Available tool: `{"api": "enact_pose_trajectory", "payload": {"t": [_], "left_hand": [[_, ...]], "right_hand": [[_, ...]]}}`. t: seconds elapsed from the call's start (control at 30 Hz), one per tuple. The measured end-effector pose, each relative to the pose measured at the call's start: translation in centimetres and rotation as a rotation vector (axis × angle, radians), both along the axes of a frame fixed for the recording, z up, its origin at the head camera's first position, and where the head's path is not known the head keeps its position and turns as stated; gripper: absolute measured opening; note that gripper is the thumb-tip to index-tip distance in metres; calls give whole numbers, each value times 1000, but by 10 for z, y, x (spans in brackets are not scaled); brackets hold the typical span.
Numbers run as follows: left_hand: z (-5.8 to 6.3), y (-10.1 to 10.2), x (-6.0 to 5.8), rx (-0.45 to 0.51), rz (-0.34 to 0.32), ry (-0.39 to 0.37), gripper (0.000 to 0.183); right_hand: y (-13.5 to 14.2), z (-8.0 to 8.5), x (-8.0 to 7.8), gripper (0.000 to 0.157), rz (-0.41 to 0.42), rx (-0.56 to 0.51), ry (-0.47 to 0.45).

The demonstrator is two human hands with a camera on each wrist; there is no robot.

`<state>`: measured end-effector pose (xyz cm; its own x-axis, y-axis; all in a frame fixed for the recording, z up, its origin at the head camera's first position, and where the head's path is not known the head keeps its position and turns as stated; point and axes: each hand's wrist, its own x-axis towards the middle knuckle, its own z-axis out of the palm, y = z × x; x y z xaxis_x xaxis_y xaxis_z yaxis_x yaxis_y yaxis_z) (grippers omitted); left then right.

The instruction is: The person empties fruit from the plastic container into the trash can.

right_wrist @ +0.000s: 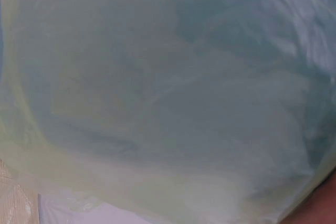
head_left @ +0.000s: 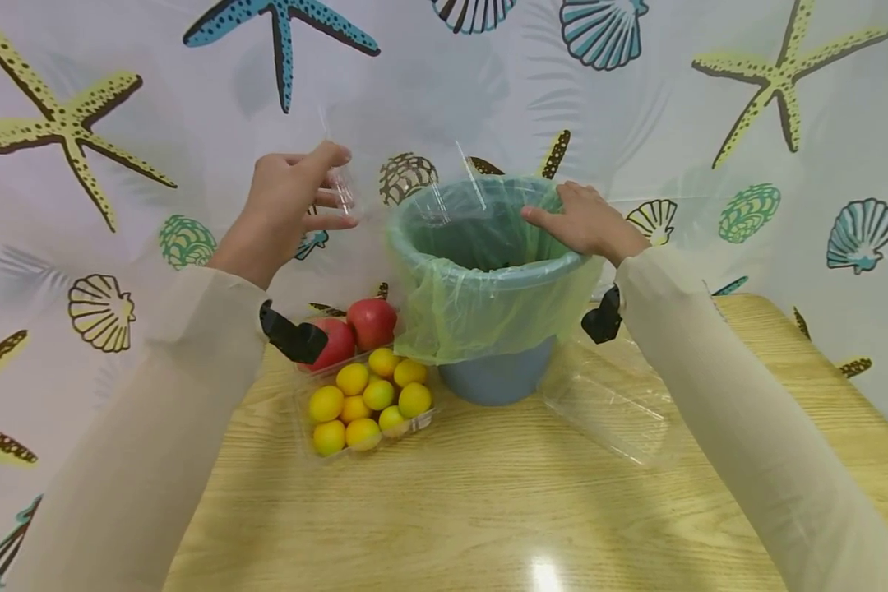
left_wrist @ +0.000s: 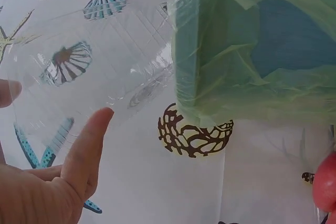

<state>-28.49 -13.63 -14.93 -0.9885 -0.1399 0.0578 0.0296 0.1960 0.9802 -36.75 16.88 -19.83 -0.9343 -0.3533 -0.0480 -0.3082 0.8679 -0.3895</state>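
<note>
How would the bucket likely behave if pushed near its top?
The bucket would probably tip fairly readily, since it narrows toward its base. It is likely light for its size, being hollow and open-topped. The thin, wrinkled liner draped over its edge may slip under a push there.

Both sleeved arms [head_left: 163, 395] reach to the far side. Left hand [head_left: 284, 193] raised at left, thumb parted from fingers, fingertips pointing right. Right hand [head_left: 588, 220] at right, back upward, thumb pointing left.
</note>
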Motion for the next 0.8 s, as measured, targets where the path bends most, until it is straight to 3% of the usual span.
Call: {"api": "enact_pose_trajectory", "payload": {"t": [0.57, 0.8], "left_hand": [[-39, -49, 26, 358, -110, 36, 35], [-58, -83, 36, 580, -162, -19, 35]], "right_hand": [[1, 2, 1, 84, -11, 14, -3], [-1, 1, 1, 83, -8, 6, -6]]}}
